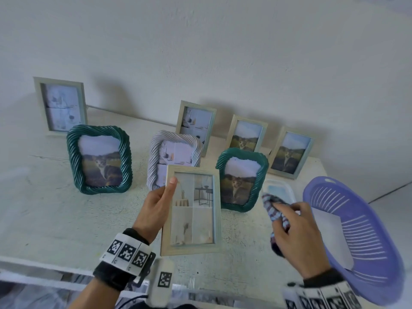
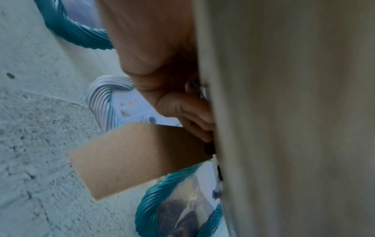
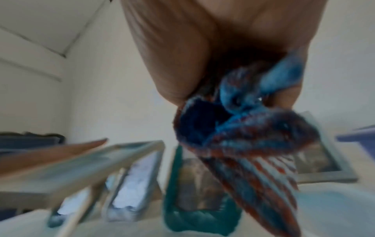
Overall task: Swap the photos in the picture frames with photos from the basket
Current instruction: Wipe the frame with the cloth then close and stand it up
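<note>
Although the table (image 1: 55, 208) fills the lower half of the head view and carries seven standing frames in its middle band, the coming move looks to turn on just two things near the bottom centre. The purple basket (image 1: 379, 259) sits at the lower right, tipped toward the viewer, with a white sheet, probably a photo, lying inside it. Left of it, lower centre, the pale wooden frame (image 1: 191, 209) is held off the table, glass toward the viewer, its long axis running top to bottom with a slight lean. The left hand (image 1: 156, 208) is clamped on the frame's left edge, thumb on the front; the left wrist view shows fingers curled behind and the brown stand flap sticking out from the back. The right hand (image 1: 296, 233), right of the frame and just apart from it, has its fingers closed round a bunched striped cloth (image 1: 273, 208). The cloth's free end points up and left, toward the glass, so the right hand is the nearer one for wiping, and it also lies between frame and basket.
</note>
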The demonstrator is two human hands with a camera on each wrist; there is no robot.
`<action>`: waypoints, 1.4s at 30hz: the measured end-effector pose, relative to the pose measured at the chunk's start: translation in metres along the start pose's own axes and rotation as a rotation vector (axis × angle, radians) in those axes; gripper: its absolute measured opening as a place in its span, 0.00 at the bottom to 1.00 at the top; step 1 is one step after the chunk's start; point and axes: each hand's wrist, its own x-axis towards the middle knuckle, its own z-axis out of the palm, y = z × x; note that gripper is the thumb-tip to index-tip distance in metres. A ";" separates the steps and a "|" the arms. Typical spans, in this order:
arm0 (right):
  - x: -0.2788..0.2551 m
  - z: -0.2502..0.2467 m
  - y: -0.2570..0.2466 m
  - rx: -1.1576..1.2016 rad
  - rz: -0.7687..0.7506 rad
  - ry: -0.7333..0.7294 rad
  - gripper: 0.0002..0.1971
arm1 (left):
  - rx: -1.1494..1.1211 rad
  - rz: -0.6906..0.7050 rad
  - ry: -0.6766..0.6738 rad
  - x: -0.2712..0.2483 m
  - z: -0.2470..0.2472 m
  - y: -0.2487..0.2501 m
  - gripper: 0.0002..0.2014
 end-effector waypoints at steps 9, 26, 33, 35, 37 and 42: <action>0.088 0.061 0.037 -0.193 0.302 -0.243 0.23 | 0.072 0.109 -0.090 0.006 -0.012 -0.006 0.39; 0.072 -0.042 -0.107 0.865 -0.142 -0.166 0.22 | 0.139 0.142 -0.149 0.015 -0.044 0.097 0.22; 0.140 -0.042 -0.203 0.965 -0.294 -0.137 0.20 | 0.208 0.172 -0.148 0.067 -0.092 0.176 0.25; 0.167 -0.047 -0.226 0.953 -0.307 -0.118 0.22 | 0.244 0.190 -0.157 0.090 -0.107 0.201 0.25; 0.194 -0.049 -0.246 0.925 -0.311 -0.127 0.25 | 0.298 0.165 -0.161 0.118 -0.120 0.221 0.27; 0.254 -0.032 -0.279 0.821 -0.276 -0.209 0.26 | 0.340 0.013 -0.205 0.189 -0.152 0.232 0.37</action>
